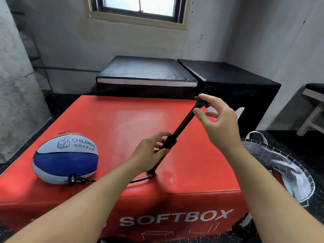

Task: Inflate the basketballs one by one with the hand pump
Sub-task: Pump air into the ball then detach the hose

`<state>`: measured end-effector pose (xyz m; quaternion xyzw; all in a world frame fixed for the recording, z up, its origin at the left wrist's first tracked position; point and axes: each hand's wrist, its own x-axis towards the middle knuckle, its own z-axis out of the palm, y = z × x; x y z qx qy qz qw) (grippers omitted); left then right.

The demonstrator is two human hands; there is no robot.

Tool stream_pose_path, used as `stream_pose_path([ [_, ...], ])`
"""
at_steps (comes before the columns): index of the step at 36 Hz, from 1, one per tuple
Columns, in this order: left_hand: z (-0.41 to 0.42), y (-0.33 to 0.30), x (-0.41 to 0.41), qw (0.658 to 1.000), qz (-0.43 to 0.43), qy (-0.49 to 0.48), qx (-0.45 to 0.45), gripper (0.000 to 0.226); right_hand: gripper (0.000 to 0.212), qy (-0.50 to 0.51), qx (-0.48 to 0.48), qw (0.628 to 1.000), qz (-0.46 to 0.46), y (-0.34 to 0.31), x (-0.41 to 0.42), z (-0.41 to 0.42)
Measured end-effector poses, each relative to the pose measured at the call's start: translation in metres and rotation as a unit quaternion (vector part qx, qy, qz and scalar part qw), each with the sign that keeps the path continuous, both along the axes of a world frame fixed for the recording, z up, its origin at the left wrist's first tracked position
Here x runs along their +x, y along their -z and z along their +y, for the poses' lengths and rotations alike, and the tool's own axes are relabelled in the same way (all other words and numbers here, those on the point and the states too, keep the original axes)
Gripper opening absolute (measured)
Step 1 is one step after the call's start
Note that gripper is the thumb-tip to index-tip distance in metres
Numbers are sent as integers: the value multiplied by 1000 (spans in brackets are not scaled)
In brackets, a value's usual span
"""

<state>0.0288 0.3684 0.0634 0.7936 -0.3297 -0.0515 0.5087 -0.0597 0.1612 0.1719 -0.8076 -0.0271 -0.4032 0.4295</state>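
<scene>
A blue and pale-blue basketball (65,159), partly flat, lies on the left of the red soft box (122,123). A thin black hose (140,179) runs from a connector at the ball's lower edge to the foot of a black hand pump (182,127). The pump stands tilted on the box with its rod drawn out. My left hand (150,151) grips the pump's barrel. My right hand (217,118) holds the handle at the top of the rod with thumb and forefinger; its other fingers are spread.
A mesh bag (284,165) with another ball inside sits on the floor to the right of the box. Two black padded boxes (145,74) stand behind it under a window. A pale bench (313,109) is at the far right.
</scene>
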Motion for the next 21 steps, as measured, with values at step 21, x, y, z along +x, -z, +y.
stream_pose_path([
  [21,8,0,7,999,18,-25,-18,54,51,-65,-118,986,94,49,20,30],
])
